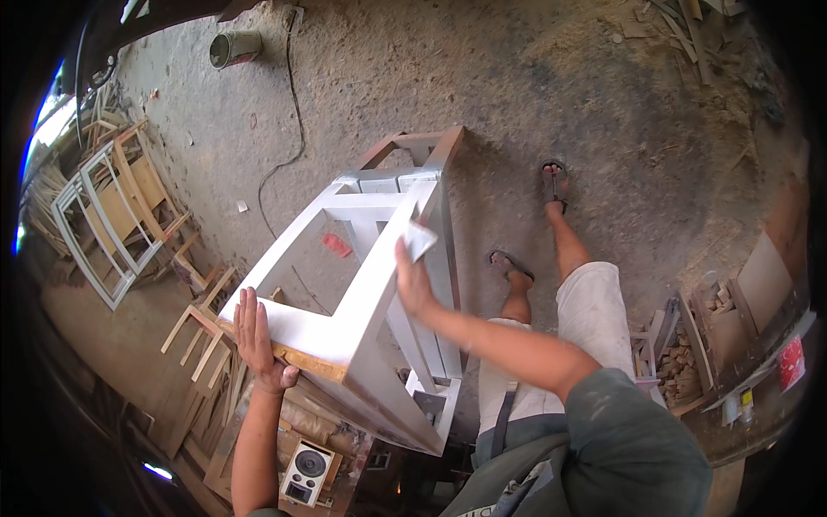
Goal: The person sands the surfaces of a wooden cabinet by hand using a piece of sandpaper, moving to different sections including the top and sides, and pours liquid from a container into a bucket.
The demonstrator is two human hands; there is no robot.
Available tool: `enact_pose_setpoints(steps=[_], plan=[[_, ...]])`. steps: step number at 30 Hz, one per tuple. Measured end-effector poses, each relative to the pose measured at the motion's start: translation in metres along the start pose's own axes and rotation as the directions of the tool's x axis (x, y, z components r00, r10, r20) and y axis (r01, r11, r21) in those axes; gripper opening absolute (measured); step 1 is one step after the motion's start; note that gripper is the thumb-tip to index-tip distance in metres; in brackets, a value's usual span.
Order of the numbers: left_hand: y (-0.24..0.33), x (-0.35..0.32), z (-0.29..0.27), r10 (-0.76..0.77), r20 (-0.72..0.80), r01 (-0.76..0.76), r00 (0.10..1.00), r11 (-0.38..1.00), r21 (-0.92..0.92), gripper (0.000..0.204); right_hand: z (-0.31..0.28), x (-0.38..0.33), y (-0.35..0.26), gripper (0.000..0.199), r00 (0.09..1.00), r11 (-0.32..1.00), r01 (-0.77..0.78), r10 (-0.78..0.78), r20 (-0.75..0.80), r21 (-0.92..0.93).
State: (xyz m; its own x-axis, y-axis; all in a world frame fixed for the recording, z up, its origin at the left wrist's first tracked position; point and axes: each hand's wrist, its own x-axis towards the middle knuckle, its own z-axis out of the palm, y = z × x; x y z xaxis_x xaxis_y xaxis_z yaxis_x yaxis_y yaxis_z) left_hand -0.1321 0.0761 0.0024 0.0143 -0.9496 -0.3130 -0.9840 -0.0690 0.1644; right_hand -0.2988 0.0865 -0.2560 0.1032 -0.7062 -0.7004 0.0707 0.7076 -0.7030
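Observation:
A white-painted wooden chair frame (362, 258) lies tilted on its side in front of me, with bare wood showing at its far legs and near edge. My left hand (257, 336) rests flat with fingers spread on the frame's near white rail. My right hand (412, 276) presses a small pale sheet, likely sandpaper (419, 239), against the frame's long right rail.
A metal can (234, 47) stands on the dusty floor at the top left, with a cable (293, 129) running past it. Unpainted chair frames (112, 207) are stacked at left. A small speaker (307, 472) sits below. Wood scraps (680, 362) pile at right.

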Motion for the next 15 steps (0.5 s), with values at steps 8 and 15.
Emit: enact_pose_setpoints(steps=[8,15], plan=[[-0.008,0.003,0.011,0.036,-0.003,-0.036,0.999,0.999,-0.022,0.092,-0.019,0.037,-0.004,0.066,0.947,0.950,-0.287,0.262,0.183,0.124],[-0.008,0.001,0.004,0.024,-0.032,-0.025,0.999,0.999,-0.030,0.092,-0.057,-0.085,-0.191,0.067,0.381,0.791,0.607,-0.376,0.845,0.078]])
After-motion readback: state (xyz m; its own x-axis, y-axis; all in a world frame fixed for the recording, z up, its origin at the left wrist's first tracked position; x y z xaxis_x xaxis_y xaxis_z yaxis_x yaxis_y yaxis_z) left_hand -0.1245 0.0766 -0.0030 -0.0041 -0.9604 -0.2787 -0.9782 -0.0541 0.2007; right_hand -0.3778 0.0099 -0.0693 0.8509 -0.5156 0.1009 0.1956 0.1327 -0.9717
